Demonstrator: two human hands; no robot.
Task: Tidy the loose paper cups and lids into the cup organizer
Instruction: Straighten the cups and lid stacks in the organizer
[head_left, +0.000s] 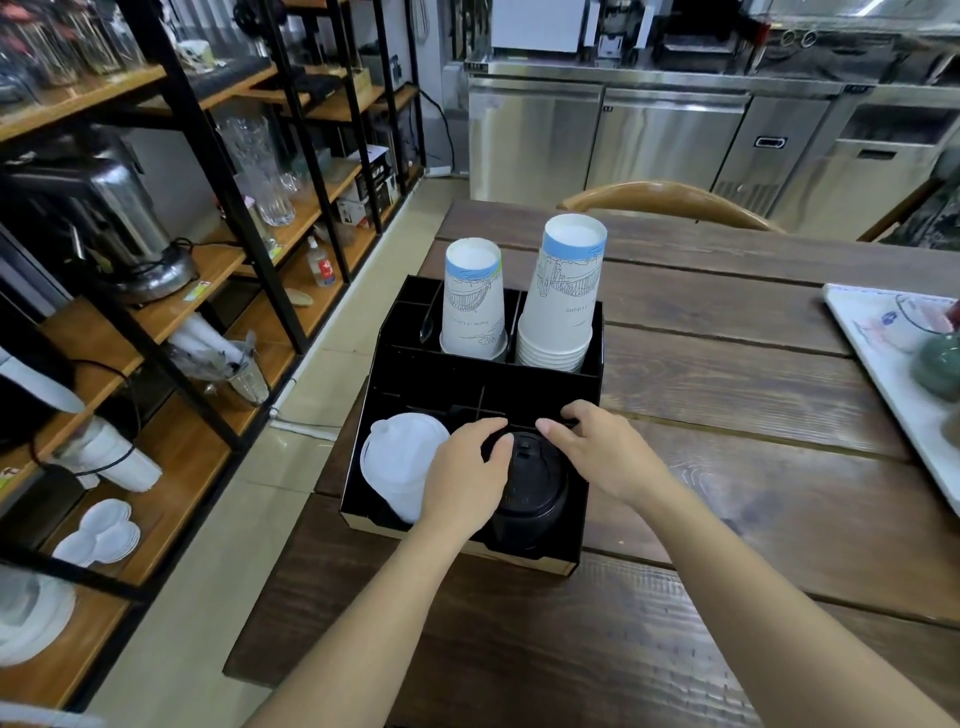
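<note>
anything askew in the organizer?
Mostly tidy. The white lids in the front left slot lean tilted rather than flat. The black lids sit between both hands; cup stacks stand upside down, upright.

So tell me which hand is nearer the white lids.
Left. The left hand lies against the white lids, overlapping their right edge; the right hand is farther right, beyond the black lids.

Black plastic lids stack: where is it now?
Black plastic lids stack: front-right compartment of black cup organizer, right of white plastic lids, between both hands.

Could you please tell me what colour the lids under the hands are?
The lids are black, seen best in the head view.
</note>
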